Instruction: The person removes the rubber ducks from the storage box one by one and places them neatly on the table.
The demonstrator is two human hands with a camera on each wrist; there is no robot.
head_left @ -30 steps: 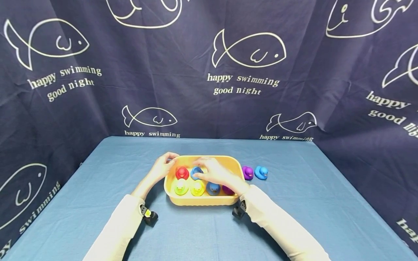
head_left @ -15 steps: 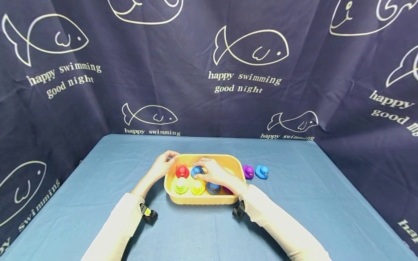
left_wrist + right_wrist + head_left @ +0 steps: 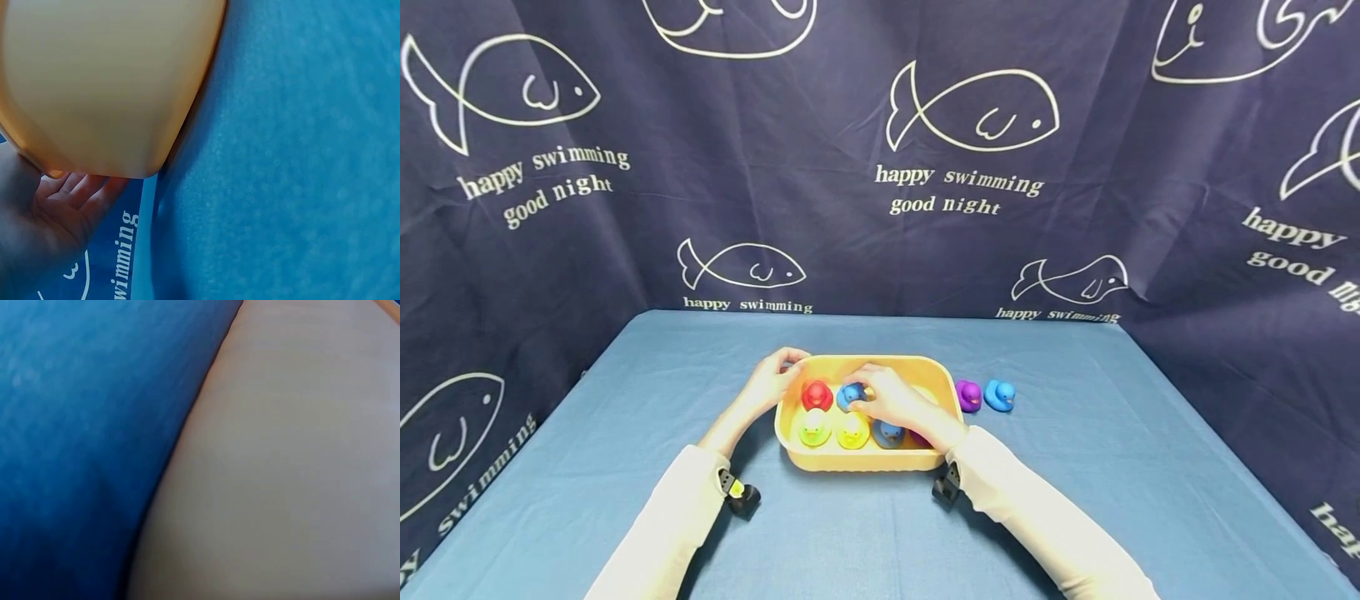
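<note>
A yellow plastic tub (image 3: 865, 461) stands on the blue cloth. My left hand (image 3: 770, 383) grips its far left corner; in the left wrist view the thumb meets the rim and the fingers reach behind the tub wall (image 3: 106, 94). Inside, my right hand (image 3: 891, 398) pinches a blue rubber duck (image 3: 850, 394) in the back row, beside a red duck (image 3: 817, 396). The front row holds a lime-green duck (image 3: 814, 427), a yellow duck (image 3: 853, 432), a darker blue duck (image 3: 889, 434) and a purple duck (image 3: 917, 439), partly behind my right wrist. Only the tub wall (image 3: 269, 475) fills the right wrist view, the hand hidden.
Just right of the tub, a purple duck (image 3: 968, 396) and a light blue duck (image 3: 1000, 395) sit on the blue tablecloth (image 3: 865, 533). A dark curtain (image 3: 850, 208) with fish drawings hangs behind and at both sides.
The head view shifts slightly. Both hands keep their places on the tub and the blue duck, which barely moves.
</note>
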